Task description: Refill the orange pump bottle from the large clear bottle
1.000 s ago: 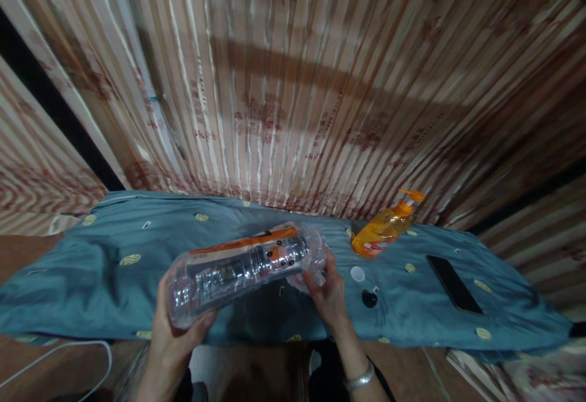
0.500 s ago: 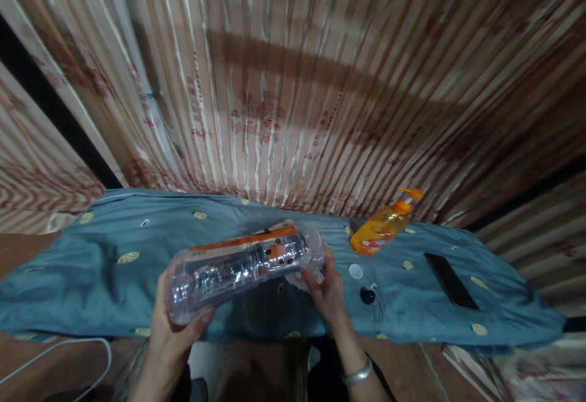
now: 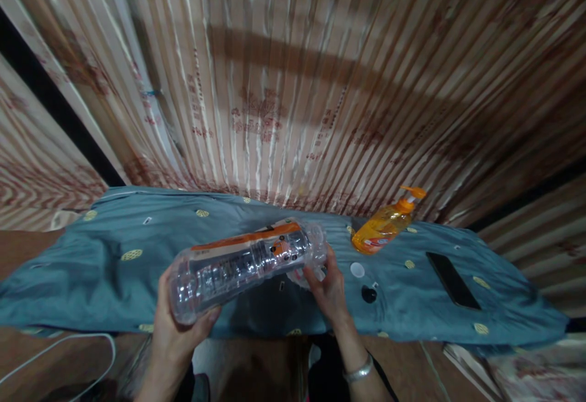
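A long clear plastic bottle-shaped container (image 3: 242, 268) with an orange and cream label is held tilted above the blue cloth, its right end higher. My left hand (image 3: 183, 323) is wrapped round its lower left end, thumb in front. Around the narrower right end, the fingers of my right hand (image 3: 327, 286) are closed, with a silver bangle on that wrist. Partly hidden behind that hand is a crumpled, pale, see-through item (image 3: 298, 277); what it is I cannot tell. A white disc (image 3: 358, 269) and a small black round object (image 3: 368, 294) lie to the right.
A pump bottle (image 3: 382, 228) of orange liquid leans or lies at the back right of the blue patterned cloth (image 3: 114, 286). A black phone (image 3: 453, 280) rests farther right. Striped curtains (image 3: 274, 85) hang behind. A white cable (image 3: 110, 353) loops at the lower left.
The container and both hands appear very slightly farther right in the picture, as do the things on the cloth. Both hands keep their hold.
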Available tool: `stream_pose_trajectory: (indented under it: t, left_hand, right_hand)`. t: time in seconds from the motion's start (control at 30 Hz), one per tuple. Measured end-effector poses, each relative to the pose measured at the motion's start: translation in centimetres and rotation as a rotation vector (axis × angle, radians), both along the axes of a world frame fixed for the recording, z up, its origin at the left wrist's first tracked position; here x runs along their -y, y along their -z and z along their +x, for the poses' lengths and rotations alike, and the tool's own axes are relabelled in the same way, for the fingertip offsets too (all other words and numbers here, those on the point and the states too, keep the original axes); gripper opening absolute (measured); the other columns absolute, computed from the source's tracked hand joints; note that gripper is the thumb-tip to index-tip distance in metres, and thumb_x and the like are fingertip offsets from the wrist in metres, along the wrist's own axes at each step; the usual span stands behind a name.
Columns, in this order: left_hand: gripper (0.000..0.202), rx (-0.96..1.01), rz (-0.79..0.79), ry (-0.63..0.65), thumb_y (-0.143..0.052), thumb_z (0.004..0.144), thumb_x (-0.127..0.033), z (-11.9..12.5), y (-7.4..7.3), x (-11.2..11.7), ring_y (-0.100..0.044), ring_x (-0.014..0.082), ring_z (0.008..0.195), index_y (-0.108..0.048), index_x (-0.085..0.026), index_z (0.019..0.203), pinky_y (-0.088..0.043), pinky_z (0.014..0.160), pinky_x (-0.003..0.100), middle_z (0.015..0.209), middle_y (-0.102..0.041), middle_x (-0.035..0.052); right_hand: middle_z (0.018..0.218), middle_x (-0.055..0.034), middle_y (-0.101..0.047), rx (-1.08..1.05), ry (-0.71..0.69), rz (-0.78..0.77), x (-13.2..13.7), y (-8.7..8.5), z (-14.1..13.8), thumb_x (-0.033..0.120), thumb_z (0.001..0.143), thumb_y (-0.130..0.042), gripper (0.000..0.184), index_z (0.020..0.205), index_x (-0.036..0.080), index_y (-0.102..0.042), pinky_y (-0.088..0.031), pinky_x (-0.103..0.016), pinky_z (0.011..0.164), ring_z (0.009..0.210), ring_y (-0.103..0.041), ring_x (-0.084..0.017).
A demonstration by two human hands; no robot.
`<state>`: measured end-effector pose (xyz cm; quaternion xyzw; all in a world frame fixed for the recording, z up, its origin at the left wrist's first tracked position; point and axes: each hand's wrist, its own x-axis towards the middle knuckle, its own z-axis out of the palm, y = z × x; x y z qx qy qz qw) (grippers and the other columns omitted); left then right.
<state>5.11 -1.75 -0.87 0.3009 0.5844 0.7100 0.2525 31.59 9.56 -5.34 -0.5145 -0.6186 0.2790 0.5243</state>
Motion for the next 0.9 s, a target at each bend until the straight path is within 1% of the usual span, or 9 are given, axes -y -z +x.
stream_pose_trajectory:
  t: [0.13, 0.2, 0.3, 0.37, 0.47, 0.57, 0.73, 0.8, 0.9]
  left_hand:
    - [0.109, 0.012, 0.012, 0.003, -0.106, 0.053, -0.067, 0.1, -0.4, 0.0, -0.069, 0.0378, 0.138, -0.068, -0.026, 0.147, -0.064, 0.104, 0.038, 0.15, -0.073, 0.0129]
    - [0.109, 0.012, 0.006, 0.001, -0.105, 0.054, -0.067, 0.0, -0.3, -0.1, -0.068, 0.039, 0.141, -0.067, -0.025, 0.147, -0.063, 0.108, 0.041, 0.151, -0.073, 0.014]
    - [0.111, 0.0, -0.007, 0.016, -0.102, 0.054, -0.071, -0.4, 0.1, -0.3, -0.071, 0.0401, 0.137, -0.066, -0.024, 0.148, -0.062, 0.113, 0.046, 0.148, -0.073, 0.0147]
    - [0.108, -0.004, -0.008, 0.029, -0.101, 0.055, -0.072, -0.6, 0.3, -0.3, -0.072, 0.0402, 0.135, -0.068, -0.025, 0.145, -0.061, 0.114, 0.047, 0.147, -0.073, 0.0145]
    - [0.103, 0.011, -0.009, 0.039, -0.103, 0.055, -0.068, -0.7, 0.3, -0.3, -0.072, 0.0381, 0.132, -0.069, -0.025, 0.142, -0.063, 0.108, 0.044, 0.147, -0.073, 0.0137]
    - [0.104, 0.038, 0.001, 0.037, -0.106, 0.053, -0.064, -0.5, 0.0, -0.3, -0.073, 0.034, 0.125, -0.071, -0.026, 0.143, -0.063, 0.102, 0.039, 0.144, -0.076, 0.0117]
    - [0.098, 0.052, 0.02, 0.019, -0.106, 0.052, -0.062, -0.3, -0.3, -0.5, -0.072, 0.0322, 0.123, -0.074, -0.027, 0.138, -0.063, 0.098, 0.037, 0.142, -0.077, 0.0103]
    - [0.103, 0.055, 0.021, 0.027, -0.106, 0.051, -0.063, -0.4, -0.2, -0.6, -0.072, 0.033, 0.123, -0.072, -0.026, 0.141, -0.063, 0.1, 0.038, 0.139, -0.077, 0.0101]
    - [0.112, 0.069, 0.023, 0.042, -0.106, 0.049, -0.065, -0.5, -0.1, -0.6, -0.073, 0.0381, 0.131, -0.069, -0.026, 0.147, -0.06, 0.113, 0.045, 0.142, -0.076, 0.0114]
  right_hand:
    - [0.133, -0.0178, -0.088, 0.011, 0.0, -0.022, -0.1, 0.2, 0.1, 0.061, 0.096, -0.078, 0.071, 0.154, 0.022, -0.067, -0.072, -0.053, 0.099, 0.119, -0.086, -0.039]
    - [0.134, -0.0179, -0.087, 0.014, 0.009, -0.018, -0.2, 0.3, 0.1, 0.062, 0.096, -0.078, 0.071, 0.154, 0.022, -0.068, -0.071, -0.054, 0.101, 0.12, -0.085, -0.039]
    - [0.132, -0.0161, -0.087, 0.002, 0.008, -0.006, -0.2, 0.3, 0.1, 0.061, 0.096, -0.078, 0.068, 0.152, 0.023, -0.069, -0.071, -0.054, 0.1, 0.119, -0.085, -0.038]
    - [0.132, -0.014, -0.087, -0.006, -0.005, 0.001, -0.1, 0.2, 0.0, 0.061, 0.097, -0.078, 0.065, 0.151, 0.026, -0.07, -0.072, -0.053, 0.099, 0.119, -0.085, -0.036]
    - [0.131, -0.0131, -0.087, -0.008, -0.013, 0.0, -0.1, 0.2, 0.0, 0.059, 0.098, -0.078, 0.065, 0.153, 0.026, -0.069, -0.072, -0.052, 0.099, 0.118, -0.085, -0.036]
    - [0.131, -0.0147, -0.087, -0.006, -0.009, -0.017, -0.1, 0.3, 0.1, 0.057, 0.097, -0.079, 0.067, 0.154, 0.023, -0.068, -0.071, -0.053, 0.101, 0.12, -0.085, -0.038]
    - [0.135, -0.0152, -0.086, 0.022, 0.02, -0.016, -0.3, 1.0, 0.3, 0.056, 0.096, -0.08, 0.067, 0.153, 0.023, -0.068, -0.07, -0.055, 0.104, 0.123, -0.084, -0.039]
    - [0.135, -0.0159, -0.086, 0.036, 0.042, -0.008, -0.3, 1.2, 0.3, 0.054, 0.095, -0.08, 0.068, 0.154, 0.023, -0.067, -0.07, -0.056, 0.104, 0.123, -0.084, -0.039]
    - [0.134, -0.0161, -0.087, 0.054, 0.059, 0.004, -0.3, 1.2, 0.3, 0.054, 0.094, -0.08, 0.071, 0.155, 0.022, -0.066, -0.071, -0.055, 0.102, 0.121, -0.084, -0.039]
